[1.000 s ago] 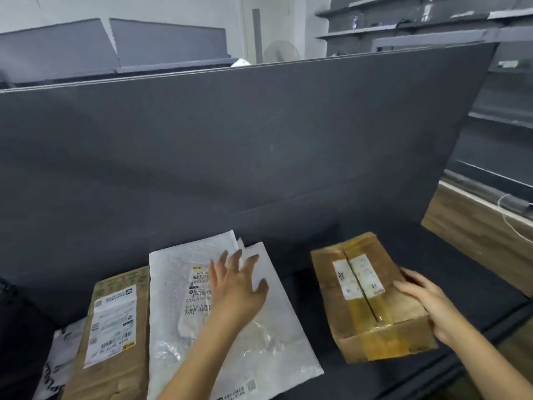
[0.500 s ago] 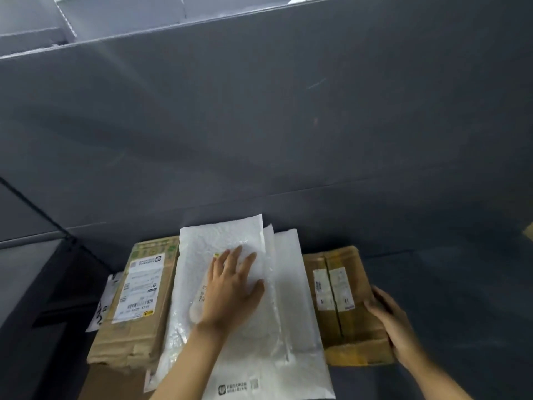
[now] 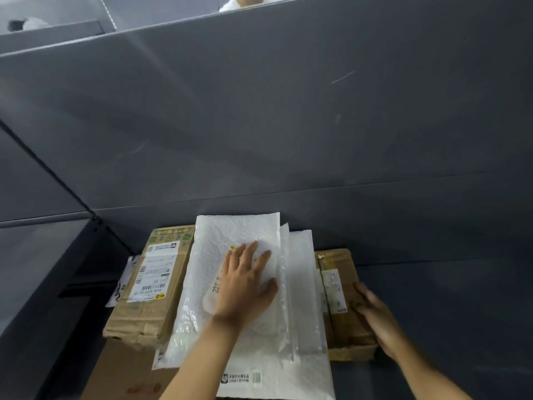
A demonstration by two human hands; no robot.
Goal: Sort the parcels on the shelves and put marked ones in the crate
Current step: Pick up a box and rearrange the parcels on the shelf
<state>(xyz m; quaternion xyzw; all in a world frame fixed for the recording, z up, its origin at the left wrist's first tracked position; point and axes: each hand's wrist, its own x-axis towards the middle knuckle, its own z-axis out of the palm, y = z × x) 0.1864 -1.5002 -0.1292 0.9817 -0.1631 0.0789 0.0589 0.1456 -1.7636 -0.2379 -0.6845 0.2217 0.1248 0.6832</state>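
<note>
Several parcels lie in a row on the dark grey shelf (image 3: 432, 298). My left hand (image 3: 245, 284) rests flat, fingers spread, on a white bubble mailer (image 3: 236, 235), which lies on a second white mailer (image 3: 302, 284). To the right a taped brown box (image 3: 337, 272) with a white label butts against the mailers. My right hand (image 3: 375, 316) presses on that box's right side, fingers wrapped on its edge. At the left lies a brown carton (image 3: 155, 284) with a large shipping label. No crate is in view.
A tall grey back panel (image 3: 288, 125) rises right behind the parcels. A shelf divider (image 3: 57, 183) slants down at the left. A small white packet (image 3: 124, 281) pokes out under the left carton. A flat brown cardboard (image 3: 124, 373) lies near the front.
My right hand has pushed the taped box left until it meets the white mailers. My left hand stays on the top mailer. The view has tilted down and shifted right.
</note>
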